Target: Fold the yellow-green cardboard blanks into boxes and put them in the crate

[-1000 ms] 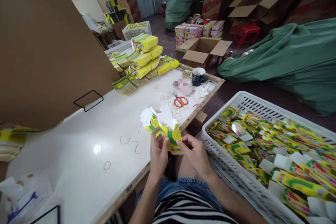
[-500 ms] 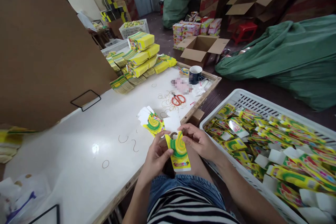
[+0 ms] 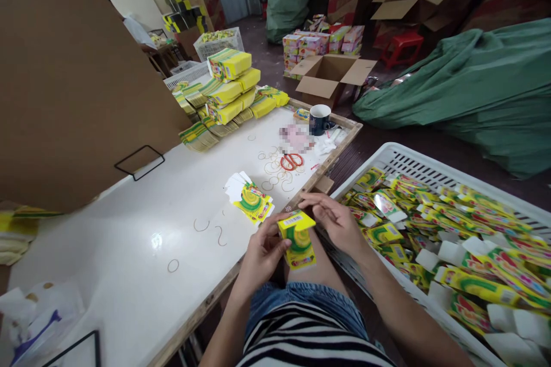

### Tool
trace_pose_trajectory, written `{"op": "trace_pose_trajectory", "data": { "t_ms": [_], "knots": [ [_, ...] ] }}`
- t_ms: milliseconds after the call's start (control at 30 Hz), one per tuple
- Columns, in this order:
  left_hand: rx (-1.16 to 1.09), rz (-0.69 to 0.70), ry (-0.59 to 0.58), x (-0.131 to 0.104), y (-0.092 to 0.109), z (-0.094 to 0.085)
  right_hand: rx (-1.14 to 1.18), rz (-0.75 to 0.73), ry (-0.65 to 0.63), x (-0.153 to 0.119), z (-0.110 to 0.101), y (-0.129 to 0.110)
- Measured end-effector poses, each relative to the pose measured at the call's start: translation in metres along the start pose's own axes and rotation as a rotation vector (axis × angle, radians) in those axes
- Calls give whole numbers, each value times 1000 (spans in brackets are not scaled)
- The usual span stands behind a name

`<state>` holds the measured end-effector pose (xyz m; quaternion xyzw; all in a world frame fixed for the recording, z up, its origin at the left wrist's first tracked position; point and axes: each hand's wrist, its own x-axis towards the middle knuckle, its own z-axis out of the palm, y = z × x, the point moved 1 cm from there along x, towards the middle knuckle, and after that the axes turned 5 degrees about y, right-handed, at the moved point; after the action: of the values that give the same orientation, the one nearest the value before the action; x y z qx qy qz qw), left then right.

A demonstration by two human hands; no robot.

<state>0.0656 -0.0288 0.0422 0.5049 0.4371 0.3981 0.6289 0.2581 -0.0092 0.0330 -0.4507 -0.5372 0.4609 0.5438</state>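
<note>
My left hand [image 3: 263,252] pinches a small yellow-and-green printed carton [image 3: 300,251] by its left side, above my lap. The carton's top end flap, with a barcode on it, lies bent over toward me. My right hand [image 3: 333,222] is at the carton's upper right corner, fingers loosely extended and thumb apart; whether a fingertip touches the flap is hard to see. On the table just beyond my left hand lies a fanned bunch of flat cartons [image 3: 250,199] of the same print, white flaps outward.
Stacked yellow carton bundles [image 3: 230,92] stand at the table's far side. Orange-handled scissors [image 3: 291,161], loose rubber bands [image 3: 271,167] and a dark mug [image 3: 319,120] are on the white table [image 3: 129,252]. To my right is a white basket [image 3: 390,152] full of cartons.
The carton's white top flap stood upright; now it is folded over, showing the barcode. My right hand has come off the carton's side and moved slightly right and up.
</note>
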Motion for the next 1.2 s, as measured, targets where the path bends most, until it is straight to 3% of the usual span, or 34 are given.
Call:
{"op": "trace_pose_trajectory", "data": {
  "t_ms": [100,200,367,600,733,867,1033,1100,1200],
  "knots": [
    [116,31,85,3,-4,1,-39,81,-119,3,-5,-9],
    [106,34,54,5,-7,5,-200,133,-253,6,-2,-17],
    [-13,2,16,4,-3,10,-532,93,-219,9,5,-20],
    [-72,-4,68,8,-7,12,-644,48,-149,9,15,-8],
    [-58,2,94,9,-8,11,-599,28,-144,10,12,-3],
    [-77,-7,91,10,0,11,-382,-29,-139,8,3,-2],
    [-67,17,44,13,-3,21,-189,47,-92,-2,-10,-4],
    [59,114,135,13,-5,18,-358,-9,-26,-7,-28,-9],
    [390,292,445,10,-8,-3,-773,-136,200,-5,-61,-12]
  ]
}}
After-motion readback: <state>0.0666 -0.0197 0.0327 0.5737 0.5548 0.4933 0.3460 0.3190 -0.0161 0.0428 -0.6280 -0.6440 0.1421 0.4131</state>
